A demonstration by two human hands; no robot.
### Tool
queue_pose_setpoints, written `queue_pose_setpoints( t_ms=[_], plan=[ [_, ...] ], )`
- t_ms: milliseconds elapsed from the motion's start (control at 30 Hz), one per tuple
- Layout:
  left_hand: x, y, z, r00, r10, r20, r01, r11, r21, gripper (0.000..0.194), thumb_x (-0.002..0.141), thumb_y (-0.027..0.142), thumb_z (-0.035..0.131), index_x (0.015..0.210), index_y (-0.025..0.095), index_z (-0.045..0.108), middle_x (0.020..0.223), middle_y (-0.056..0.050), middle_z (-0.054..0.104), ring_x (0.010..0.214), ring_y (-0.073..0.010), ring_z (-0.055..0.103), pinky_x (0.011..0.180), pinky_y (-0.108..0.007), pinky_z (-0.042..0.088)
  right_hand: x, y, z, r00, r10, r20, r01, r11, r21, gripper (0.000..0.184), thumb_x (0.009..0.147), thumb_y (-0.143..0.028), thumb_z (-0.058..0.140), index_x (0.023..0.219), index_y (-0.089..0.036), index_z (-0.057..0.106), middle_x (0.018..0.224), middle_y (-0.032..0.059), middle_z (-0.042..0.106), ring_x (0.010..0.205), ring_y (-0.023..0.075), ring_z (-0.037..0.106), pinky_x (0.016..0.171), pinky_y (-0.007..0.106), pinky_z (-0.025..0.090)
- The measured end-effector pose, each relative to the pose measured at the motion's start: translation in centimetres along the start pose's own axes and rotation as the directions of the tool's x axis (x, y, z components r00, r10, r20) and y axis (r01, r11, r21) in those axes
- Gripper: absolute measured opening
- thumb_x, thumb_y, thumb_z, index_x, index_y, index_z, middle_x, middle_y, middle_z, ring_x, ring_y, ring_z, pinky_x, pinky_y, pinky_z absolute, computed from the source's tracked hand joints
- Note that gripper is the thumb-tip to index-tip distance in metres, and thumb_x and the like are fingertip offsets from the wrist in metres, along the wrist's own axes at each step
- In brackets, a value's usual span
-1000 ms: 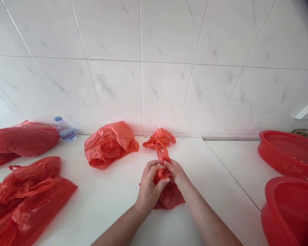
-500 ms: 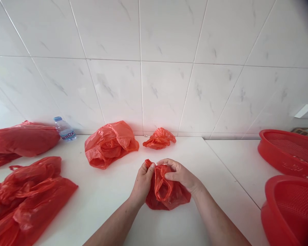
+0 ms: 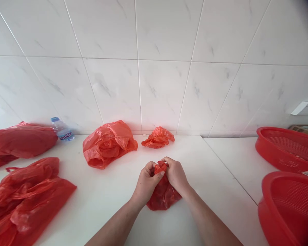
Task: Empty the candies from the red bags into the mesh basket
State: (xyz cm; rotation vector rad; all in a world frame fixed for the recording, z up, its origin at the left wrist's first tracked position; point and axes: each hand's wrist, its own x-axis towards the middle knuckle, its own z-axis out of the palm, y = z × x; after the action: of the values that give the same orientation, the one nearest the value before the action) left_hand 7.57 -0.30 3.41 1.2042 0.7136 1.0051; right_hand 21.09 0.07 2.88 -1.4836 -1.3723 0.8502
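A small red plastic bag (image 3: 164, 196) rests on the white tabletop (image 3: 105, 201) in front of me, its top bunched together between both hands. My left hand (image 3: 148, 179) pinches the gathered neck from the left, thumb on top. From the right, my right hand (image 3: 177, 174) is closed on the same neck, and its fingertips are partly hidden behind the plastic. Just beyond the hands lies a crumpled red plastic bag (image 3: 158, 138). A larger puffed red bag (image 3: 110, 143) sits to its left, near the tiled wall.
Knotted red bags (image 3: 33, 201) lie at the left, with another full red bag (image 3: 23, 140) behind them. Beside that stands a water bottle (image 3: 62, 130) with a blue cap. Two red plastic baskets (image 3: 272, 198) occupy the right side. A tiled wall (image 3: 164, 95) bounds the back.
The bag's open mouth has been gathered into a tight bunch. My right hand has moved left and closed on it, next to my left hand. The view has shifted slightly.
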Motion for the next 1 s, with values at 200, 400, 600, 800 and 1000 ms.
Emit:
queue_pose_setpoints(
  t_ms=[200,400,600,800,1000],
  plan=[
    [0.4,-1.4,-0.5,0.994,0.068,-0.083,-0.048,0.973,0.225,0.019,0.077,0.026,0.062,0.071,0.020,0.046,0.062,0.006,0.048,0.056,-0.0084,0.042,0.053,-0.019,0.035,0.2,-0.5,-1.6,0.970,-0.001,0.242,-0.043,0.984,0.176,0.031,0.070,-0.017,0.051,0.097,-0.022,0.065,0.077,-0.0023,0.063,0.067,0.0121,0.056,0.065,0.025,0.045],
    [0.3,-1.7,-0.5,0.985,0.096,-0.145,-0.058,0.967,0.247,0.015,0.074,0.022,0.061,0.070,0.019,0.048,0.063,0.006,0.048,0.058,-0.0091,0.043,0.054,-0.019,0.036,-0.3,-1.0,-3.6,0.911,-0.041,0.411,-0.087,0.954,0.287,0.041,0.068,-0.013,0.056,0.107,-0.024,0.060,0.086,-0.0023,0.062,0.075,0.0119,0.057,0.074,0.026,0.045],
    [0.0,-1.2,-0.2,0.980,0.100,-0.170,-0.057,0.969,0.240,0.019,0.078,0.028,0.061,0.070,0.020,0.045,0.062,0.006,0.045,0.056,-0.0085,0.041,0.052,-0.018,0.035,-0.2,-0.9,-2.5,0.974,0.003,0.225,-0.018,0.998,0.062,0.035,0.067,-0.016,0.056,0.100,-0.025,0.060,0.077,-0.0035,0.060,0.069,0.0136,0.056,0.065,0.027,0.045],
    [-0.3,-1.3,0.0,0.991,0.098,-0.096,-0.073,0.969,0.234,0.016,0.078,0.024,0.057,0.070,0.020,0.044,0.062,0.006,0.045,0.056,-0.0087,0.040,0.052,-0.019,0.036,0.5,0.0,-1.5,1.000,-0.014,-0.013,0.015,1.000,0.019,0.029,0.065,-0.013,0.043,0.085,-0.023,0.062,0.074,-0.0022,0.061,0.068,0.0143,0.056,0.064,0.027,0.042],
    [-0.1,-1.9,-0.2,0.986,0.118,-0.115,-0.082,0.957,0.280,0.013,0.075,0.018,0.056,0.070,0.021,0.045,0.063,0.006,0.046,0.058,-0.0094,0.042,0.054,-0.019,0.036,0.5,-0.5,-2.1,0.992,-0.060,0.114,0.046,0.992,0.119,0.045,0.059,-0.009,0.039,0.092,-0.022,0.068,0.086,-0.0003,0.067,0.082,0.0151,0.062,0.076,0.027,0.045]
  ],
)
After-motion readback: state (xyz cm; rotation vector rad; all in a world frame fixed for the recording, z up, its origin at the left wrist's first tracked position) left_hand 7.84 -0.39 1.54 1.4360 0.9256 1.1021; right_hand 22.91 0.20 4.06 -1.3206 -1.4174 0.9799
